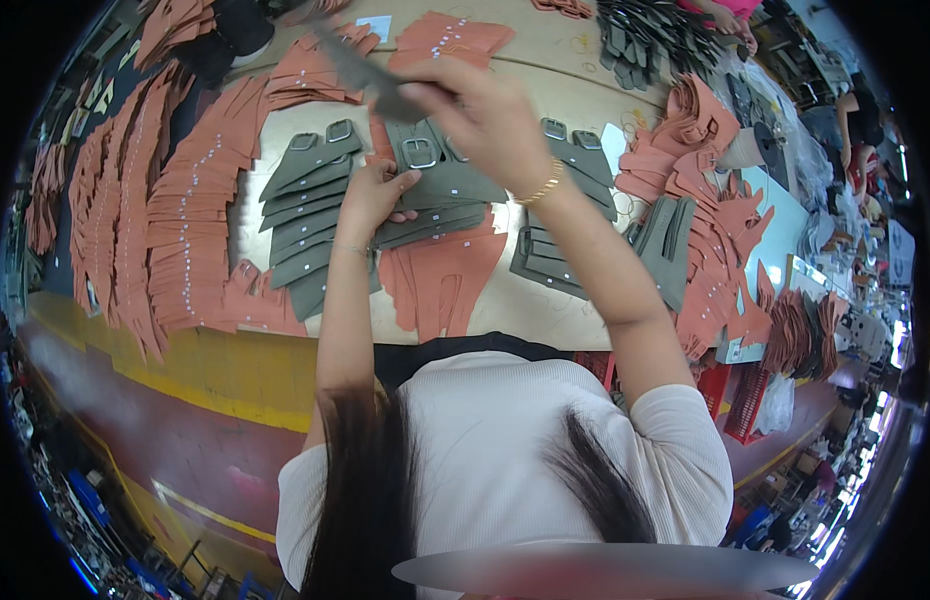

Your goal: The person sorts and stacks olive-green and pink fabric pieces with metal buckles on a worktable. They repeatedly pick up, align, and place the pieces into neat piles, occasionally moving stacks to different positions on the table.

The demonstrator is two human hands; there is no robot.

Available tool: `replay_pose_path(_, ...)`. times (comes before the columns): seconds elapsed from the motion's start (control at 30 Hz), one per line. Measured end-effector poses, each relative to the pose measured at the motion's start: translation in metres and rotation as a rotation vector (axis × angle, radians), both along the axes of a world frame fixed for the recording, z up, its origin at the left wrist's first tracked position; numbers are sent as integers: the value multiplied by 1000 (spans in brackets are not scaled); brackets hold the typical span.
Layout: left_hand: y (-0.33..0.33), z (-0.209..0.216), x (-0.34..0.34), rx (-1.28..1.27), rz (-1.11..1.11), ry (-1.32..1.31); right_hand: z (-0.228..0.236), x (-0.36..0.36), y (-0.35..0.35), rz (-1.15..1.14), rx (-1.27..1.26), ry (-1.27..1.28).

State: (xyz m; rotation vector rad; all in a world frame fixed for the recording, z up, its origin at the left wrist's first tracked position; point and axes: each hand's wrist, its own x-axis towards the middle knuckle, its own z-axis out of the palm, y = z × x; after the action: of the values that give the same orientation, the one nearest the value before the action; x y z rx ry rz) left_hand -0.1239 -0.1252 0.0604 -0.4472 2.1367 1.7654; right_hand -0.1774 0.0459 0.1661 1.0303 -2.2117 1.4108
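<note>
My left hand (375, 198) is closed on the edge of a grey-green leather piece (450, 185) with a silver buckle (420, 152). Its thumb lies on top and its fingertips show below, over more green pieces. Just above, my right hand (475, 105) grips a grey-green strap-like piece (365, 78), which points to the upper left and is smeared by motion. A fan of green buckled pieces (310, 205) lies left of my left hand. Another green buckled stack (580, 155) is partly hidden behind my right forearm. Orange leather pieces (445, 280) lie below my hands.
Long overlapping rows of orange pieces (195, 200) cover the table's left side. More orange piles (695, 130) and folded green pieces (665, 240) lie at the right. Dark straps (645, 40) are heaped at the far right. Red crates (747, 400) stand below the table's right edge.
</note>
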Motion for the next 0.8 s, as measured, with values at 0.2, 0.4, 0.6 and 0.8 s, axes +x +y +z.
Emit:
replay_pose_path(0.2, -7, 6, -2, 207, 21, -149, -95, 7, 48, -54, 365, 597)
replay_pose_path(0.4, -5, 21, 0, 299, 97, -233, -149, 30, 48, -80, 407, 440)
replay_pose_path(0.6, 1, 29, -4, 232, 111, -255, -146, 38, 50, -179, 473, 421)
replay_pose_path(0.8, 11, 26, -4, 1, 2, -132, -145, 43, 49, -171, 452, 319)
